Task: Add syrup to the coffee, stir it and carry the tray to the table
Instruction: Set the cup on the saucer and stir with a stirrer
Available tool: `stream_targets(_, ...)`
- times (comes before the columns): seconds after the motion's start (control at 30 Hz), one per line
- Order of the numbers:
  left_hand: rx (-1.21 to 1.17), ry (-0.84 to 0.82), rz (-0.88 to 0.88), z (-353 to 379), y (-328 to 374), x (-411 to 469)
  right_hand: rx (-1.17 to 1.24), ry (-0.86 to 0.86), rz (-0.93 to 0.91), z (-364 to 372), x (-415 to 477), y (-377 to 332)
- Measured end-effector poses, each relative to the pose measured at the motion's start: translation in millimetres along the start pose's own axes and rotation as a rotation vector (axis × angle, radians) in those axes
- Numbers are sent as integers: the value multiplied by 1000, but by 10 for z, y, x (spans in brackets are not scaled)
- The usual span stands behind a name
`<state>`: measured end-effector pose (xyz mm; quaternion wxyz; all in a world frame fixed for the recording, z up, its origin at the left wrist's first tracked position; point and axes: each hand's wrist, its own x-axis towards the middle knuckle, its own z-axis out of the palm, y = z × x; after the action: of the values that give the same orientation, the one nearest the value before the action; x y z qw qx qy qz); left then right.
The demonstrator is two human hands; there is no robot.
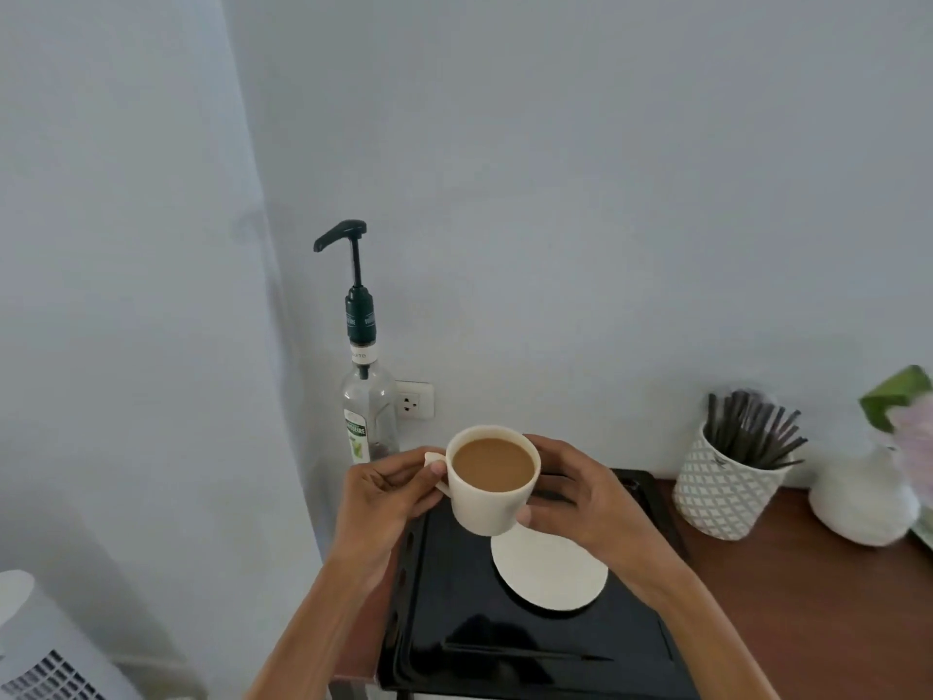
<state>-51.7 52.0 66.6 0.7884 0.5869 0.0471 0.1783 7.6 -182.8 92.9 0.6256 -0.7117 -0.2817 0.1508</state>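
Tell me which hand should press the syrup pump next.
Probably the right hand: it only steadies the cup, while the left hand holds the handle, nearer the syrup bottle.

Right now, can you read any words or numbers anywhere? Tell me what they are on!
Neck tag of the syrup bottle: "...JITO", only the end shows.
Pump collar: white lettering, too blurred to read.
Bottle's front label: brand band, too blurred to read.
Cup, tray, patterned pot: no text.

Both hands raised, L hand (391, 490) pinching, R hand (573, 495) cupped
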Motion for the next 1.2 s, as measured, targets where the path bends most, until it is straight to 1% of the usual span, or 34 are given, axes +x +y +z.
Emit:
stream_targets(0.13,-20,-16,-19,117,-248,-64,1,103,0,-85,-132,246)
stream_targets(0.2,-14,-10,-31,184,-354,-102,2,120,8,-135,-198,346)
stream_targets(0.53,-27,-22,-92,453,-726,-179,41,144,78,-373,-330,729)
stream_targets(0.77,30,-49,-153,526,-1047,-56,71,159,124,-532,-307,1003)
stream_targets(1.2,81,-81,-246,465,-1403,194,65,163,200,-643,-152,1377)
